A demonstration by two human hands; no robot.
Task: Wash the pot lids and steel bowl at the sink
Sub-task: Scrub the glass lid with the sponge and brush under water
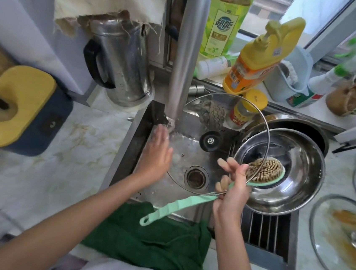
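A clear glass pot lid (196,114) with a steel rim and black knob is held tilted over the sink (138,130), under running tap water. My left hand (156,152) lies flat with straight fingers against the lid's left side in the stream. My right hand (231,189) grips the lid's lower rim together with a mint-green brush (173,208), whose bristle head points into the steel bowl (294,186) at the sink's right. A second, dirty glass lid (342,238) lies on the counter at the right edge.
A steel tap (186,54) rises over the basin. A metal kettle (123,63) stands back left, detergent bottles (253,61) on the sill. A green cloth (151,237) drapes over the front edge. A drain grate (266,230) sits below the bowl. A yellow-blue holder (21,107) stands left.
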